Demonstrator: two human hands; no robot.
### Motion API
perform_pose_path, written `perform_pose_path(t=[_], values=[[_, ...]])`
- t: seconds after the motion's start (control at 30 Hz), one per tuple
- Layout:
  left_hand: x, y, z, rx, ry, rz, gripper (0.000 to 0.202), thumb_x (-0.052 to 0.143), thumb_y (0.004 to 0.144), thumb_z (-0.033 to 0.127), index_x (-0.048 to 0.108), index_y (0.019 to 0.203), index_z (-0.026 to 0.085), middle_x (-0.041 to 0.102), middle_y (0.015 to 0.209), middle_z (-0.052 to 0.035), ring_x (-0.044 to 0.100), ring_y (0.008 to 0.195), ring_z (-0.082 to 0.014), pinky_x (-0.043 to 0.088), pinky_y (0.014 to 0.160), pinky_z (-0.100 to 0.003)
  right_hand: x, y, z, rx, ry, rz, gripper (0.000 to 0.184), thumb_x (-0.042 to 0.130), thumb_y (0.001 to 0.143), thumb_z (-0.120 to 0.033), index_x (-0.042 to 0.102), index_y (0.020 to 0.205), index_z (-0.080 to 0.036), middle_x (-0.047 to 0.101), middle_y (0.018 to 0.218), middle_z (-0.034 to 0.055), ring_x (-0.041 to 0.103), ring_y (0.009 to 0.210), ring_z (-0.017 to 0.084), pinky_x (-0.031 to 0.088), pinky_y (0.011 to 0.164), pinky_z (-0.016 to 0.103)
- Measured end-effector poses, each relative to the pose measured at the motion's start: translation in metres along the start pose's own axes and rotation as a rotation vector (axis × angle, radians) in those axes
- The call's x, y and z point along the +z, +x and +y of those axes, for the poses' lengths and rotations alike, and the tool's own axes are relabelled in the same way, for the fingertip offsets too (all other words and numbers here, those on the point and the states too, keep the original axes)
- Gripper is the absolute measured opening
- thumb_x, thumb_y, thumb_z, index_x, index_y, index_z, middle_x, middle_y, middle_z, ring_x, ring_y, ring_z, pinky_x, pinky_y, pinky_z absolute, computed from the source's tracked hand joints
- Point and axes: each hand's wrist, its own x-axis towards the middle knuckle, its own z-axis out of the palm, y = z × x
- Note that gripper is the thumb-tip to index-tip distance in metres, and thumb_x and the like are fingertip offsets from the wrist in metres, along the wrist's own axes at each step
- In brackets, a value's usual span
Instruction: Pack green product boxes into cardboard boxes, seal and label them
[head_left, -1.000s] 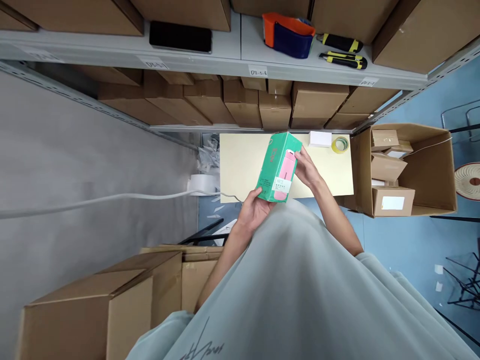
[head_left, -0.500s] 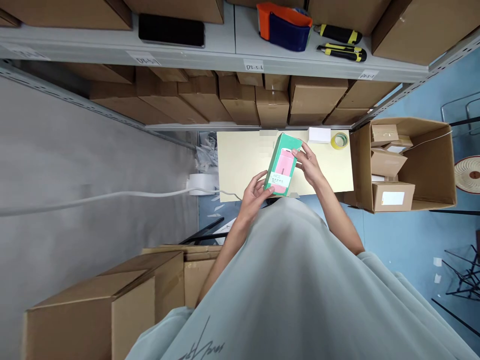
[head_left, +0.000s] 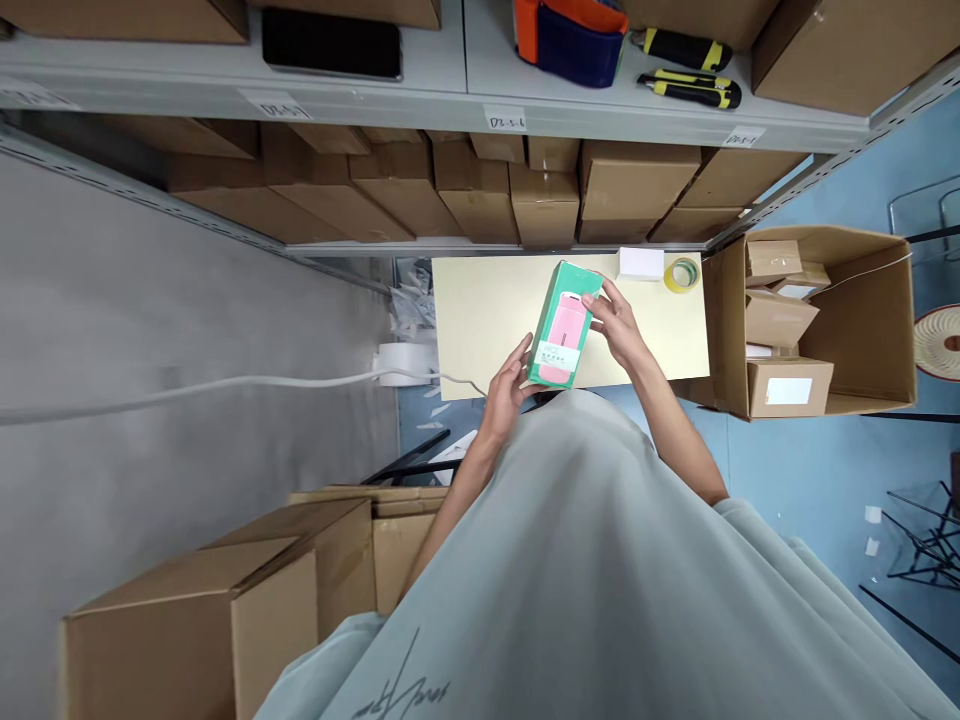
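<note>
A green box (head_left: 548,342) with a pink device pictured on its front is held tilted above the cream table top (head_left: 480,300). My right hand (head_left: 616,325) grips its upper right side, thumb on the front face, other fingers partly behind. At the lower left corner is my left hand (head_left: 507,390), fingers stretched along the box's side and thumb off the front; whether it bears any weight cannot be seen. A white box (head_left: 640,264) and a roll of yellow tape (head_left: 682,275) lie beyond my right hand.
Above the table runs a grey shelf (head_left: 435,95) with cartons, a black phone (head_left: 331,43) and cutter knives (head_left: 691,88). An open carton (head_left: 870,340) holding small boxes stands right. A white cable (head_left: 225,385) crosses from the left. Large cartons (head_left: 150,640) stand lower left.
My left thumb has come off the front of the green box, and the left fingers have straightened beside it. My right hand keeps its grip. The view has shifted slightly.
</note>
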Motion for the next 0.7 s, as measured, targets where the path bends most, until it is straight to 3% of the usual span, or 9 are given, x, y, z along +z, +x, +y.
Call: perform_pose_path(t=[0.17,0.43,0.7], values=[[-0.006,0.007,-0.005,-0.02,-0.033,0.0,0.077,0.064,0.097,0.069,0.067,0.161,0.026,0.068,0.161,-0.014,0.07,0.14,-0.0372,0.068,0.099,-0.046,0.0,0.003,0.004,-0.001,-0.014,0.003,0.082,0.087,0.082,-0.073,0.063,0.152,-0.039,0.078,0.113,0.0031,0.073,0.12,0.029,0.066,0.096,0.043],[-0.005,0.005,0.001,-0.02,0.026,-0.049,0.086,0.08,0.087,0.053,0.06,0.166,0.027,0.068,0.162,-0.0132,0.075,0.132,-0.0356,0.067,0.102,-0.044,0.001,0.009,0.005,-0.006,-0.034,-0.007,0.084,0.086,0.082,-0.076,0.062,0.153,-0.038,0.078,0.114,0.004,0.071,0.125,0.03,0.066,0.097,0.043],[-0.014,0.015,-0.002,-0.039,-0.03,-0.043,0.079,0.062,0.089,0.058,0.067,0.16,0.024,0.073,0.155,-0.0135,0.072,0.133,-0.0363,0.067,0.097,-0.046,0.005,0.011,0.002,-0.008,-0.024,-0.011,0.087,0.087,0.081,-0.074,0.061,0.157,-0.039,0.076,0.108,0.0022,0.071,0.122,0.029,0.065,0.098,0.042]])
